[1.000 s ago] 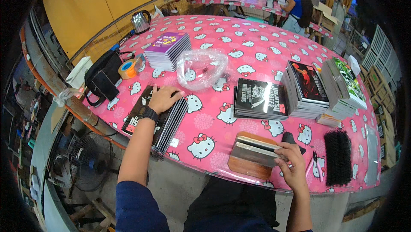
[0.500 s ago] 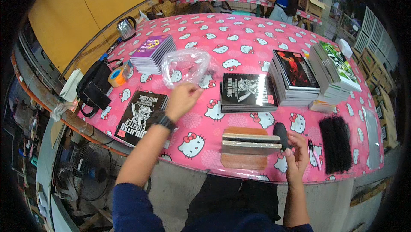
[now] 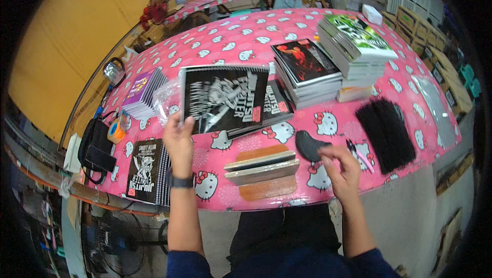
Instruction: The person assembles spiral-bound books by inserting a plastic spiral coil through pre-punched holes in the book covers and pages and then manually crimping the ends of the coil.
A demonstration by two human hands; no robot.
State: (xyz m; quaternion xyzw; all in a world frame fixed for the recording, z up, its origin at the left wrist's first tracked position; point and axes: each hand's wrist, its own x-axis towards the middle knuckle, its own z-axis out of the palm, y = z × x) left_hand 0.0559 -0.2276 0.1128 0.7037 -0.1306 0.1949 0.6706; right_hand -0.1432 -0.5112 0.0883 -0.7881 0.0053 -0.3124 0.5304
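Fingers of left hand (image 3: 179,137) clamped on lower left corner of black-covered spiral-bound notebook (image 3: 224,98), lifted and tilted over pink patterned tablecloth (image 3: 230,42). Light, thin, somewhat floppy by the look; best pinched near an edge. Right hand (image 3: 342,167) loosely curled, perhaps pinching something small, beside black oval pad (image 3: 310,144); wooden block (image 3: 262,171) between hands.

You hold a black-and-white printed spiral notebook (image 3: 224,98) over the pink vinyl tablecloth (image 3: 246,42), which is patterned with white cat faces and red bows.

Bindery workshop: notebook stacks (image 3: 328,67), binding combs (image 3: 385,126), stacked cartons (image 3: 428,29).
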